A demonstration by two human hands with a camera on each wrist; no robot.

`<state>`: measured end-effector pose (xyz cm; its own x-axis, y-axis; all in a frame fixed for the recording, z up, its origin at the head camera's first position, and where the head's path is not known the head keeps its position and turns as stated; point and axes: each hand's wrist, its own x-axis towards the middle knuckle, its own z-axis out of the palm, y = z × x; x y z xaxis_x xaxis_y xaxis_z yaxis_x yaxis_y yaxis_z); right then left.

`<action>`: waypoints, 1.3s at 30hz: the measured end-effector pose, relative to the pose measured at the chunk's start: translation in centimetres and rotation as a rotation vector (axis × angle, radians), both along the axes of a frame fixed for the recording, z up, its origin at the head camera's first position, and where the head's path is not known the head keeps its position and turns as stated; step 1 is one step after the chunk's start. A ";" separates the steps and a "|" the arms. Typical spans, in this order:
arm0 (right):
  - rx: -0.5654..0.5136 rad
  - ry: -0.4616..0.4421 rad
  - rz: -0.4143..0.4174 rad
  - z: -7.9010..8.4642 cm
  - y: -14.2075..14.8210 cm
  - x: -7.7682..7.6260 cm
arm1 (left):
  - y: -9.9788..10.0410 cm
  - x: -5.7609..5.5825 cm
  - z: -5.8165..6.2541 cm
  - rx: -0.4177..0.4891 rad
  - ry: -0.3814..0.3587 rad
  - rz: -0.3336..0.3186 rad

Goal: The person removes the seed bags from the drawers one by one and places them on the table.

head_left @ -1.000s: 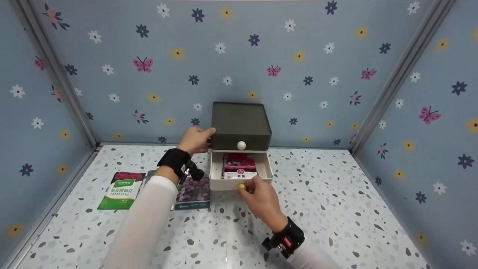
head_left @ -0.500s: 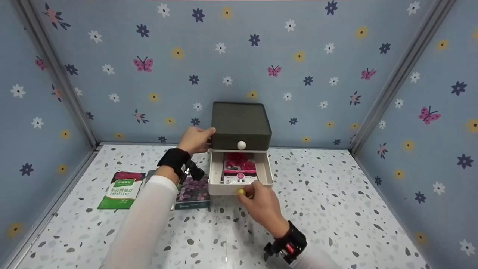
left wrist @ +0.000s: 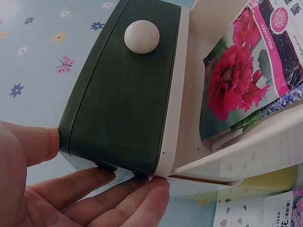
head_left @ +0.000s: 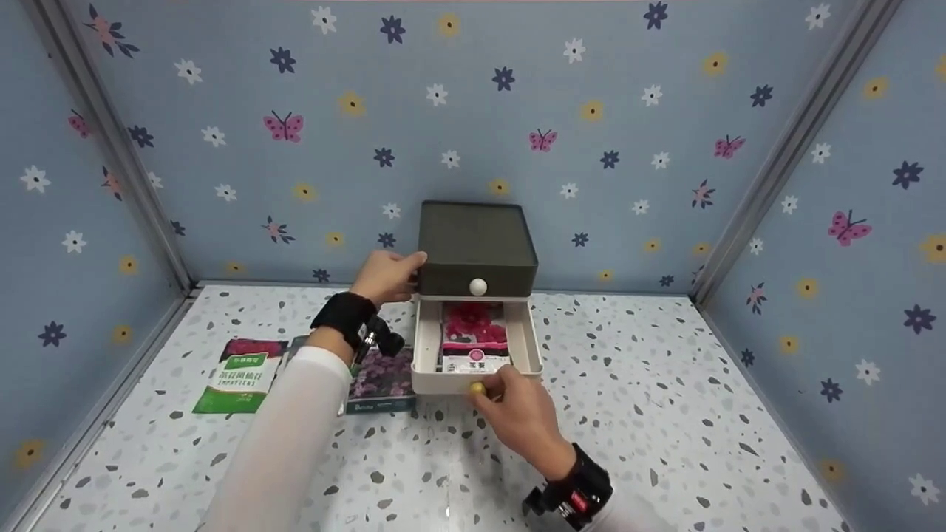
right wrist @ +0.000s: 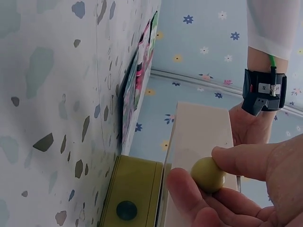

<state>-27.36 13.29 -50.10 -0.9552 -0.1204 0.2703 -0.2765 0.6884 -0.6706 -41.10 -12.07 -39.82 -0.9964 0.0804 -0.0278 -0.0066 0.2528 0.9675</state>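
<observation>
Yellow knob (right wrist: 208, 175) — in right hand (head_left: 521, 410)

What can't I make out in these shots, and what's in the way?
- Head view: the back of the white drawer, under the dark green drawer.
- Head view: most of what lies between the green-and-white packet and the purple-flower packet, behind the left sleeve.
- Left wrist view: most of what lies beneath the hollyhock packet.
- Right wrist view: the contents of the yellow drawer, behind its front.
</observation>
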 end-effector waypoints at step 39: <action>0.019 -0.096 0.054 2.4 1.9 0.4 | -0.1 0.5 -1.3 -0.233 0.213 0.116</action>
